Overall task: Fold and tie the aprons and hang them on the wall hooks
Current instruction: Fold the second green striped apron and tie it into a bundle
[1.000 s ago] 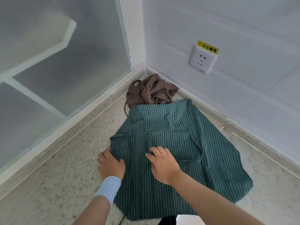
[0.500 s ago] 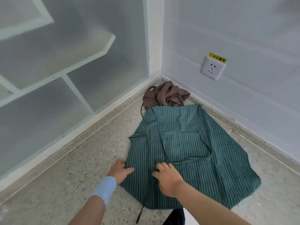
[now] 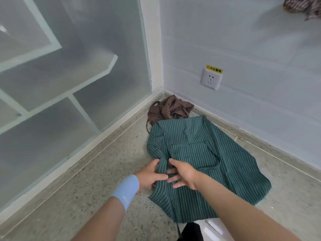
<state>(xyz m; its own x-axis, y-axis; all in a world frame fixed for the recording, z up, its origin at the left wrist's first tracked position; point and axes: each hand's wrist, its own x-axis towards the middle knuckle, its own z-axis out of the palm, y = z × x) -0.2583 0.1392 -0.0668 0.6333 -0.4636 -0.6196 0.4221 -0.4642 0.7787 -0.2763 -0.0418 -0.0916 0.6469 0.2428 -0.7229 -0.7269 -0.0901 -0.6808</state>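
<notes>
So the speckled floor (image 3: 97, 180) took up most of the shot, boxed in by a frosted glass panel (image 3: 69, 84) on the left and a white wall (image 3: 243, 40) on the right. Whatever was behind the glass was just blurry shelf shapes, couldn't make it out.

The green apron (image 3: 217, 153) was lying spread on the floor near the corner, with its bottom edge cut off by the frame and a thin strap (image 3: 178, 228) trailing off there. The brown apron (image 3: 171, 109) was scrunched up right in the corner, touching the green one's top edge, partly tucked behind it.

The left hand (image 3: 149, 176), with a light blue wristband (image 3: 126, 190), was gripping the green apron's left edge, the cloth hiding part of its fingers. The right hand (image 3: 184, 173) was lying on the apron just beside it, fingers spread and relaxed, not clutching anything.

There was a socket (image 3: 211, 79) on the wall with a yellow label (image 3: 214, 69), and some patterned cloth (image 3: 304, 5) up top right, mostly cut off.

Compared with half a second before, the left edge had been pulled up and in toward the middle, and the hands had ended up much closer together.
</notes>
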